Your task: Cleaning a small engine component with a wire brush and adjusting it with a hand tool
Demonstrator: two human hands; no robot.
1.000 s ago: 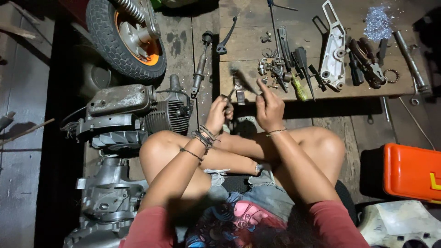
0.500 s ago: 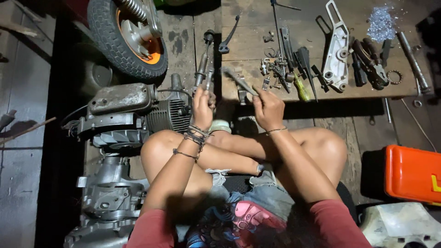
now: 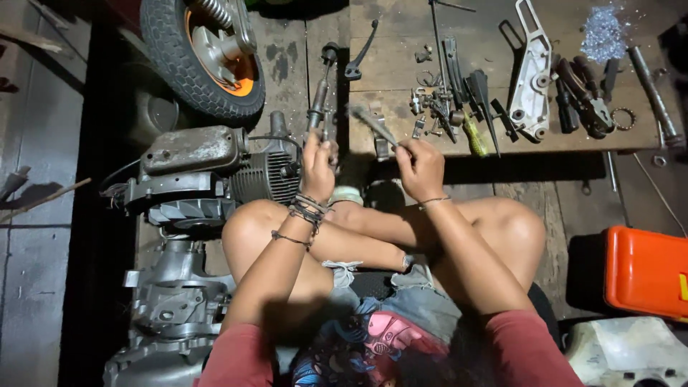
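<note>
I sit cross-legged on a wooden floor. My left hand (image 3: pixel 319 163), with bracelets on the wrist, is closed around the lower end of a long grey metal rod-shaped part (image 3: pixel 319 97) that lies on the floor by the engine. My right hand (image 3: pixel 421 166) grips a slim metal tool (image 3: pixel 373 123) that points up and to the left over the edge of a wooden board (image 3: pixel 401 57). The two hands are a short distance apart in front of my knees.
A scooter engine block (image 3: pixel 208 175) lies at my left, with a tyre on an orange rim (image 3: pixel 204 54) beyond it. Several tools, screwdrivers, pliers and a white bracket (image 3: pixel 532 72) lie on the board. An orange case (image 3: pixel 645 272) sits at the right.
My left hand has moved left and up from near the right hand and taken hold of the long metal part. My right hand has lifted the slim tool slightly.
</note>
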